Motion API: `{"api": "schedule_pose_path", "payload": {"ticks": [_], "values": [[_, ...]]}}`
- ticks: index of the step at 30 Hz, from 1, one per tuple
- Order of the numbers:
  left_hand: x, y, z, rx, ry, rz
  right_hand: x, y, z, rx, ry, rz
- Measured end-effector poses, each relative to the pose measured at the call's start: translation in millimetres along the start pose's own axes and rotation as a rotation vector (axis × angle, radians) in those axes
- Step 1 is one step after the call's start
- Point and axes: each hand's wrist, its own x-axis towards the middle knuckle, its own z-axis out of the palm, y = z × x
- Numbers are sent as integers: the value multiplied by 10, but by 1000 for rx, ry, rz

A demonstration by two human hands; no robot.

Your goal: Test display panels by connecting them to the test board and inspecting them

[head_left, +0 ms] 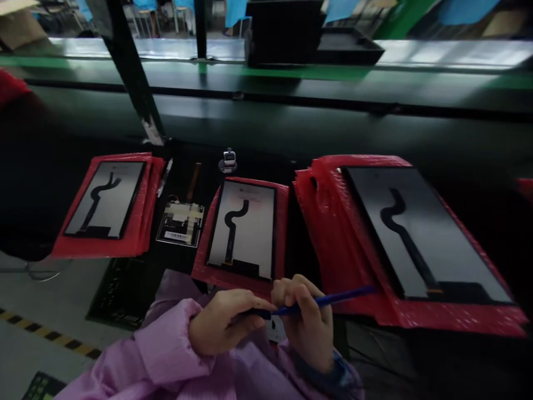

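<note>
Low in the middle of the view, my right hand (306, 319) is closed around a slim blue pen (347, 295), one end of which sticks out to the right. My left hand (231, 319) meets it from the left, its fingers closed on a small dark blue piece (258, 314) whose kind I cannot make out. The pen's left end points at that piece; whether they touch is unclear. Just beyond both hands lies a display panel (254, 239) with a curved black ribbon cable (231, 236), resting on a red plastic sheet (281, 222).
A second panel (106, 194) lies on red sheets to the left, a third (441, 239) on a thick red stack to the right. Between the left and middle panels are a circuit board (181, 222) and a white pen (165, 176). A small silver device (229, 160) stands behind.
</note>
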Motion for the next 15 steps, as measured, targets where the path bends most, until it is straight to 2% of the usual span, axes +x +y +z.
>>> {"api": "schedule_pose_path", "payload": {"ticks": [4,7,10,12,15], "values": [[-16,-10,75,-66,88,-49,-21,52,139,-126,58,-54],[5,29,148,-101,172,0,-76,51,241,-269,56,-16],[66,147,155,-121,206,118,-141,0,241,-367,-112,19],[111,238,108,-101,193,165,-151,-34,214,-334,-239,8],[152,290,21,-92,167,171,-73,-74,218,-295,-322,-8]]}}
